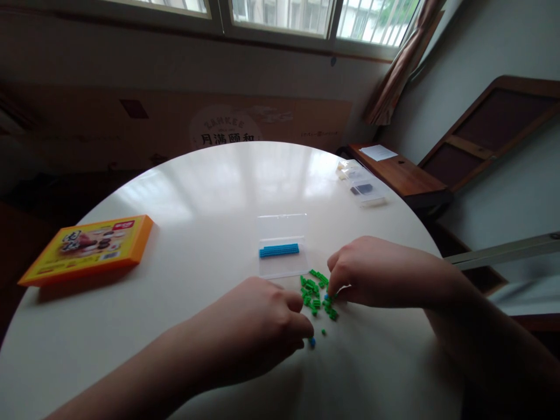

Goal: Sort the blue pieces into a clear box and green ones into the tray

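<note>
A loose heap of small green cubes (pixel 310 287), some joined in short rows, lies on the white round table (pixel 196 221). My left hand (pixel 271 318) is closed at the near left of the heap, its fingertips pinched on a small blue cube (pixel 312 342). From the right, my right hand (pixel 363 271) reaches in with its fingers pinched at another small blue cube (pixel 326 297) among the green ones. Beyond the heap, a clear plastic case (pixel 282 268) lies with its lid raised. Inside it rests a block of blue cubes (pixel 279 250) in long rows.
At the left edge of the table lies a yellow and orange box (pixel 87 248). Clear plastic packaging (pixel 362 184) with a dark piece in it sits at the far right. Past the table are a wooden stand (pixel 398 172) with paper on it and a window (pixel 280 17).
</note>
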Available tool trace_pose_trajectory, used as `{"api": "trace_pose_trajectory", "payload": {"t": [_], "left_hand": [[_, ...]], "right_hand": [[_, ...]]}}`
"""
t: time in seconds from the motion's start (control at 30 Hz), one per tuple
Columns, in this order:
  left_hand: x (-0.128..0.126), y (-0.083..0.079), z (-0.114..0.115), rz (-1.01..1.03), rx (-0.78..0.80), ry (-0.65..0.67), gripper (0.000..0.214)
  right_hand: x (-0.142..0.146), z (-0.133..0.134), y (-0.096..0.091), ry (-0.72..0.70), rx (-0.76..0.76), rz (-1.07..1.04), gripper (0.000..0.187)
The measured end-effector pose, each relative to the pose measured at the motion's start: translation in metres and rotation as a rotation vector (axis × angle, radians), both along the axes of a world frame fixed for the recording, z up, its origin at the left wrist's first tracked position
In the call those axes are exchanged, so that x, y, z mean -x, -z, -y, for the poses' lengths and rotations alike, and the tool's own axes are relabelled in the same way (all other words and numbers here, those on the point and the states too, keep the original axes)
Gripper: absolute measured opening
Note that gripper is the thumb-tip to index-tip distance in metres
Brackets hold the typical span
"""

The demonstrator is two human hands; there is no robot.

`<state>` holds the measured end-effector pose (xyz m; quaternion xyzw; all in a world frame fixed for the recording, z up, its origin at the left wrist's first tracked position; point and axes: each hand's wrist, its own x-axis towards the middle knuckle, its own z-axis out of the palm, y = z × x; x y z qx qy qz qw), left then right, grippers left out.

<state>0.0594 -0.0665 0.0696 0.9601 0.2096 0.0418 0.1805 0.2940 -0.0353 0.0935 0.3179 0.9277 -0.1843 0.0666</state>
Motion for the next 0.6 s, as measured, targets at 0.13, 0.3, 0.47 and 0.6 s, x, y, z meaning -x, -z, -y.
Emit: {"api": "trace_pose_trajectory", "payload": {"t": [0.13,0.3,0.47,0.6], "left_hand": [[-0.006,0.004,0.003,-0.021,-0.038,0.074,0.021],[-0.006,0.008,0.000,-0.039,-0.060,0.061,0.020],[-0.008,0.010,-0.001,-0.020,-0.068,0.040,0.019],[-0.011,0.010,0.002,-0.067,-0.086,0.091,0.020]], "right_hand": [[-0.002,-0.001,0.002,0.009,-0.014,0.004,0.020],[-0.002,0.001,-0.001,-0.004,-0.028,-0.024,0.017],[-0.002,-0.003,-0.004,-0.052,0.127,-0.041,0.017],[-0.006,-0.009,-0.006,-0.046,0.153,-0.044,0.018]]}}
